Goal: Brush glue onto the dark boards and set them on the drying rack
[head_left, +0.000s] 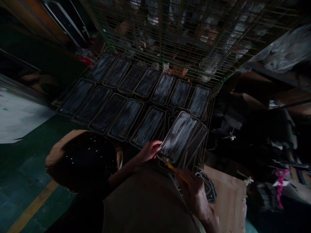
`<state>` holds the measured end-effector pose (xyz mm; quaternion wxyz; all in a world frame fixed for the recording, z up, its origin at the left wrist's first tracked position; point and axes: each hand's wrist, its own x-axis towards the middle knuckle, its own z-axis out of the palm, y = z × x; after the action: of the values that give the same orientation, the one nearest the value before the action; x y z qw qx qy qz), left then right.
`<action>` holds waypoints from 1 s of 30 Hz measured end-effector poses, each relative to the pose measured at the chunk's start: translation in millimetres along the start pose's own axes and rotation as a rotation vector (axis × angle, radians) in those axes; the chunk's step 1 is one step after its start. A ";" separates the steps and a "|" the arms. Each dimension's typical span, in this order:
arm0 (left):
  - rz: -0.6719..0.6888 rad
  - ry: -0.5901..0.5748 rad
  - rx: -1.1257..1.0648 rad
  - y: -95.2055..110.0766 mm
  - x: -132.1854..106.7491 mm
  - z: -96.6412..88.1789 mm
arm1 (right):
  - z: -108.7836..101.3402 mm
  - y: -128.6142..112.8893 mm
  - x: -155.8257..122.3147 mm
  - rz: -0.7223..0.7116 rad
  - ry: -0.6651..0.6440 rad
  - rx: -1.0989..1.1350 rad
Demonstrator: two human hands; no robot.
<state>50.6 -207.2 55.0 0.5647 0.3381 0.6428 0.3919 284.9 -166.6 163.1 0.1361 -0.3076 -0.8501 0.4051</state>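
My left hand [151, 150] grips the near left edge of a dark rectangular panel [179, 136] with rounded corners. Whitish streaks run along the panel's face. In my right hand [194, 191] is a brush with a yellow handle [178, 173], its tip touching the panel's near end. That panel lies tilted over a pile of similar dark panels [198, 142]. Beyond and to the left, two rows of such panels are laid out, among them a streaked panel [126, 118] and a darker panel [107, 113].
A wire mesh cage wall [160, 42] rises behind the rows. Right of my right hand, small dark frames [209, 187] lie by a wooden board [228, 197]. A round dark container [87, 158] with a cardboard edge stands at left, near a white sheet [21, 113].
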 end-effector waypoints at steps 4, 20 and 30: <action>-0.025 0.004 -0.020 -4.6 2.5 0.6 | 6.9 15.8 17.3 0.047 0.092 0.094; 0.071 0.030 0.024 -1.8 0.6 -1.5 | -3.2 82.7 85.7 0.181 0.507 0.099; 0.013 -0.015 -0.017 -3.5 -2.2 1.7 | 23.6 34.2 0.0 0.319 0.171 0.297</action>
<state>52.7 -210.6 52.8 0.5699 0.3404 0.6329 0.3984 287.8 -164.3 121.6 0.1859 -0.4477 -0.7073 0.5145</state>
